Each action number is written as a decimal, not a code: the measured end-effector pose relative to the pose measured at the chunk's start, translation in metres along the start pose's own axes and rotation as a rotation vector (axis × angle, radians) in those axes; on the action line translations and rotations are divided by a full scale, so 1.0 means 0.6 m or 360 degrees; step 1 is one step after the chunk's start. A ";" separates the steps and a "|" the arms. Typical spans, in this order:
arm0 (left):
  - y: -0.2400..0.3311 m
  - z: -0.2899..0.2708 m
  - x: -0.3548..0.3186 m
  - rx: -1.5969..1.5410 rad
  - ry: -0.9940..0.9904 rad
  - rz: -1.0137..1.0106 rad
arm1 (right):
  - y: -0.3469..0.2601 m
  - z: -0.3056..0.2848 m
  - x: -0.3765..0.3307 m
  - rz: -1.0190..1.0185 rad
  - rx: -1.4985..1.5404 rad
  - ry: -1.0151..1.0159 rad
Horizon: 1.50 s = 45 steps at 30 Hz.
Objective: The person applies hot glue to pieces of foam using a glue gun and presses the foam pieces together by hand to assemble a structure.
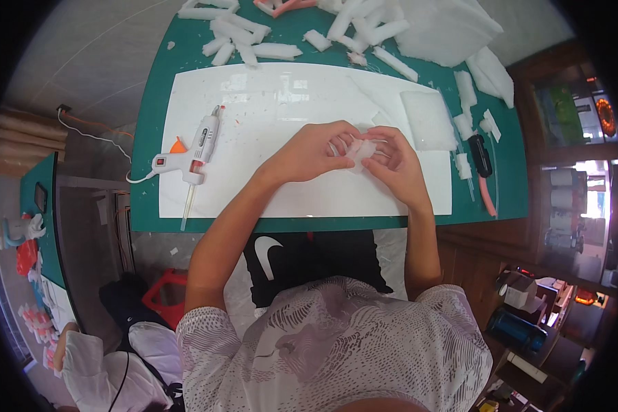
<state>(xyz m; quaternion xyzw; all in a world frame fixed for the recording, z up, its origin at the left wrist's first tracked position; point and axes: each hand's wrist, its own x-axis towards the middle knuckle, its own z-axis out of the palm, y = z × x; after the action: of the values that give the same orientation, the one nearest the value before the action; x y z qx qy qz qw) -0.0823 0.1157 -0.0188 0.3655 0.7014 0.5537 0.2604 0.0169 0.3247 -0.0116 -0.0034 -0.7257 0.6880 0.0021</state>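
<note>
Over the white board (247, 196), both hands meet around a small, whitish, partly see-through piece (359, 152) that looks like soft foam. My left hand (314, 152) pinches it from the left, thumb below and fingers curled above. From the right, my right hand (397, 165) grips the same piece between thumb and bent fingers. Parts of it are hidden behind the fingers. Left of the hands lies a white hot glue gun (200, 147), with a clear glue stick (187, 204) sticking out of its rear end. A flat white foam sheet (427, 122) lies just right of my right hand.
Cut white foam strips (276, 51) and a large foam sheet (446, 31) cover the far side of the green table (145, 199). A black-handled tool (479, 156) and a pink curved piece (487, 197) lie at right. Another person (110, 364) sits at lower left.
</note>
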 end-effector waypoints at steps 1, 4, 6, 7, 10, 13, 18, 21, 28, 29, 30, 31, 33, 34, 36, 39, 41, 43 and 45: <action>0.001 0.000 0.000 -0.0011 -0.0007 -0.0084 | 0.006 0.000 -0.003 0.0001 0.0003 0.0012; -0.005 0.003 0.002 0.0010 0.0036 0.0022 | 0.020 0.005 -0.011 -0.0053 -0.0034 0.0005; -0.008 0.006 0.002 0.0022 0.0040 0.0030 | 0.018 0.009 -0.014 -0.0102 -0.0049 0.0041; -0.007 0.007 0.003 0.0029 0.0049 0.0046 | 0.020 0.008 -0.016 -0.0104 -0.0039 0.0049; -0.001 0.014 0.004 0.0103 0.0085 0.0049 | 0.025 0.005 -0.024 -0.0107 -0.0122 0.0109; -0.004 0.019 0.003 0.0123 0.0122 0.0115 | 0.030 0.006 -0.030 -0.0122 -0.0192 0.0137; 0.003 0.018 0.000 0.0226 0.0043 0.0032 | 0.032 0.011 -0.037 -0.0227 -0.0341 0.0111; -0.002 0.020 -0.002 0.0262 0.0026 0.0051 | 0.028 0.020 -0.040 -0.0299 -0.0407 0.0151; 0.003 0.030 -0.005 0.0381 0.0105 0.0000 | 0.052 0.008 -0.041 -0.0229 -0.0332 0.0180; 0.002 0.033 -0.007 0.0388 0.0108 0.0000 | 0.056 0.006 -0.041 -0.0205 -0.0184 0.0156; 0.000 0.037 -0.011 0.0268 0.0150 -0.0019 | 0.056 0.005 -0.040 -0.0180 -0.0037 0.0131; -0.001 0.041 -0.015 0.0147 0.0193 -0.0039 | 0.054 0.007 -0.040 -0.0186 -0.0033 0.0126; -0.001 0.053 -0.028 -0.0022 0.0270 -0.0088 | 0.045 0.013 -0.042 -0.0284 -0.0067 0.0165; 0.002 0.060 -0.033 -0.0197 0.0343 -0.0133 | 0.044 0.020 -0.047 -0.0288 -0.0066 0.0152; 0.009 0.073 -0.040 -0.0417 0.0420 -0.0217 | 0.041 0.038 -0.061 -0.0200 -0.0173 0.0368; 0.009 0.088 -0.041 -0.0735 0.0594 -0.0270 | 0.039 0.061 -0.075 -0.0461 -0.0318 0.0428; 0.005 0.095 -0.045 -0.0825 0.0699 -0.0248 | 0.038 0.067 -0.074 -0.0530 -0.0461 0.0412; 0.005 0.099 -0.046 -0.0861 0.0690 -0.0285 | 0.039 0.070 -0.074 -0.0603 -0.0609 0.0411; 0.006 0.104 -0.046 -0.0910 0.0703 -0.0283 | 0.044 0.071 -0.074 -0.0700 -0.0876 0.0455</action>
<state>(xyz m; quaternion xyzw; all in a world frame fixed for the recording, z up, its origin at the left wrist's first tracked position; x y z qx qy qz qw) -0.0168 0.1304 -0.0320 0.0873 0.5867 0.7681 0.2413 0.0608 0.2835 -0.0403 0.0560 -0.8592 0.4429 0.2501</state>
